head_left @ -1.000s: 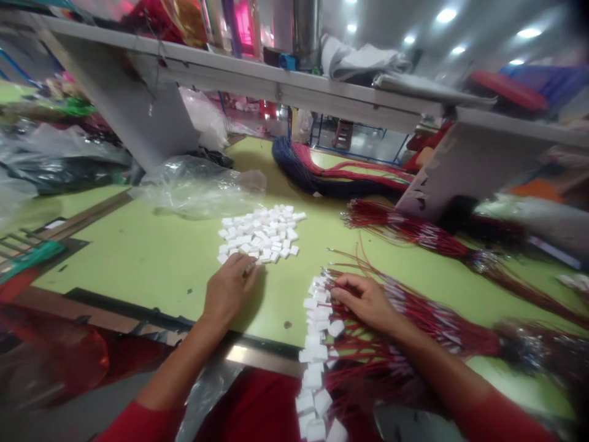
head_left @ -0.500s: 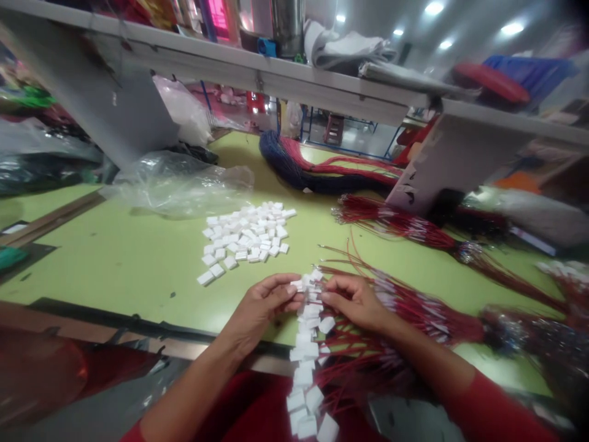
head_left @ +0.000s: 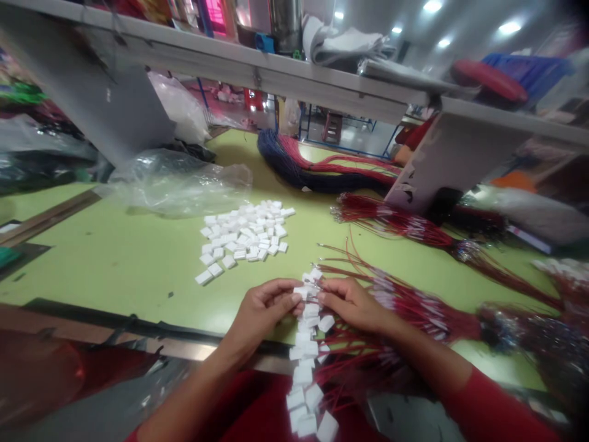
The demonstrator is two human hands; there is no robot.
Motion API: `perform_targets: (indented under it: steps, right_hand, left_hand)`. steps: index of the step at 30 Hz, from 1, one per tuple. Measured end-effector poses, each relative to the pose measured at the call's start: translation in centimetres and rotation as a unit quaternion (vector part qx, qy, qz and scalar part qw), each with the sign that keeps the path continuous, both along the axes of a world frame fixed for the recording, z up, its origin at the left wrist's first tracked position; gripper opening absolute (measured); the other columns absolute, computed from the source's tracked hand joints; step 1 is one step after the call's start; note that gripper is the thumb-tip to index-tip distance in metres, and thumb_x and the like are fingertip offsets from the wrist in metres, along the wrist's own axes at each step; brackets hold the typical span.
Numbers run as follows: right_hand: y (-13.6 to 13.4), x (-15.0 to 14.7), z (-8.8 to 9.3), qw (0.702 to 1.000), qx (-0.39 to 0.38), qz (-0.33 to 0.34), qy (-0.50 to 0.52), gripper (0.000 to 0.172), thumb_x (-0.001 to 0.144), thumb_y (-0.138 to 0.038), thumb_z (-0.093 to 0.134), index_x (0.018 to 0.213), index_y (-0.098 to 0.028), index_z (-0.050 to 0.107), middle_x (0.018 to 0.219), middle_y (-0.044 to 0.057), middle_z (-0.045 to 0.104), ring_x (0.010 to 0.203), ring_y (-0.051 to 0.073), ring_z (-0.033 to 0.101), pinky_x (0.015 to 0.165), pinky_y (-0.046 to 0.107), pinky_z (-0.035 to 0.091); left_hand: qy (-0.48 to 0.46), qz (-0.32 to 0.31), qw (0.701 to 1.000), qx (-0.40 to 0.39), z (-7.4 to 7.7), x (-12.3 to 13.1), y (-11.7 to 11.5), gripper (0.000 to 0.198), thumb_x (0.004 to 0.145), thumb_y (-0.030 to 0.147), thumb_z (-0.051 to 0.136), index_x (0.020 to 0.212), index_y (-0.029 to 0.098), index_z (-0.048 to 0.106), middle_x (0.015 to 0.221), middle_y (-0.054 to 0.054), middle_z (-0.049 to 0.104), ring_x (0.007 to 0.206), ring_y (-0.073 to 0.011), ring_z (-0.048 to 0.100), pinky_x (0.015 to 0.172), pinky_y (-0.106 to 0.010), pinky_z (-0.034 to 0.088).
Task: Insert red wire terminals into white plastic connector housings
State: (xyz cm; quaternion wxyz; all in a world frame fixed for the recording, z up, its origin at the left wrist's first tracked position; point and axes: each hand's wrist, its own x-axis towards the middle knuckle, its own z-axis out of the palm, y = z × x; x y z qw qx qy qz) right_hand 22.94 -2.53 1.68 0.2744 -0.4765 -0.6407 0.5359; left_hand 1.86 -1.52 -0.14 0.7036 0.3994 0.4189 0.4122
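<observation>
My left hand (head_left: 267,310) pinches a small white plastic connector housing (head_left: 300,292) between thumb and fingers. Close against it, my right hand (head_left: 352,302) is closed on what looks like the end of a thin red wire; the fingertips mostly hide it. Below both hands runs a column of white connectors (head_left: 304,350) joined to red wires (head_left: 345,353), reaching down to the table edge and over my lap. A bundle of red wires with pale sleeves (head_left: 427,307) lies under my right forearm. Beyond my left hand is a loose pile of white connector housings (head_left: 251,233).
Behind the pile lies a clear plastic bag (head_left: 184,184). Dark blue and red wire hanks (head_left: 294,162) rest at the back. Another red wire bundle (head_left: 405,221) lies at right, by a shelf support (head_left: 451,153). A shelf (head_left: 239,61) spans above the green table (head_left: 124,258).
Both hands have come slightly closer together, the left shifting a little down with the connector and the right a little left. The camera view has moved slightly.
</observation>
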Motion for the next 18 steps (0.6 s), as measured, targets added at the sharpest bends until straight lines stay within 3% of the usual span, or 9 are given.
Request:
perform_targets:
  steps: [7,11,13,15,18]
  right_hand:
    - [-0.1,-0.1,-0.9,1.000,0.023,0.005,0.021,0.036,0.092,-0.047,0.056,0.073,-0.017,0.058,0.063,-0.004,0.045,0.055,0.010,0.039,0.050,0.021,0.030]
    - [0.6,0.2,-0.3,0.990,0.126,-0.065,0.019,0.035,0.092,-0.046,0.059,0.073,-0.017,0.066,0.072,0.001,0.057,0.071,0.015,0.053,0.065,0.025,0.043]
    - [0.9,0.4,-0.2,0.983,0.148,-0.107,0.020,0.029,0.090,-0.044,0.063,0.081,-0.017,0.070,0.077,0.002,0.062,0.073,0.016,0.056,0.068,0.027,0.045]
    - [1.1,0.6,-0.3,0.986,0.108,-0.120,0.034,0.029,0.088,-0.045,0.065,0.089,-0.017,0.069,0.071,0.000,0.062,0.063,0.013,0.053,0.059,0.025,0.043]
    - [1.1,0.7,-0.7,0.992,0.057,-0.104,0.045,0.031,0.087,-0.048,0.065,0.092,-0.017,0.064,0.067,-0.003,0.060,0.052,0.010,0.048,0.049,0.022,0.038]
  left_hand:
    - [0.032,-0.006,0.998,0.045,-0.8,1.4,-0.7,0.027,0.069,0.031,0.080,0.091,0.017,0.075,0.066,-0.004,0.072,0.061,-0.0163,0.065,0.063,-0.030,0.054]
    - [0.147,0.020,0.978,0.144,-1.3,0.1,1.1,0.027,0.079,0.038,0.071,0.097,0.018,0.074,0.073,-0.006,0.071,0.061,-0.0169,0.062,0.059,-0.030,0.050]
    - [0.272,0.067,0.924,0.261,-1.3,-1.1,2.9,0.027,0.084,0.038,0.065,0.103,0.019,0.073,0.088,-0.008,0.072,0.067,-0.0181,0.061,0.063,-0.032,0.050]
    - [0.412,0.099,0.827,0.370,-1.2,-2.1,5.1,0.026,0.088,0.034,0.059,0.105,0.018,0.071,0.099,-0.010,0.070,0.075,-0.0212,0.060,0.072,-0.037,0.049]
    - [0.562,0.074,0.698,0.437,-1.0,-2.7,8.0,0.023,0.087,0.029,0.055,0.098,0.016,0.072,0.103,-0.014,0.066,0.090,-0.0290,0.057,0.077,-0.041,0.046]
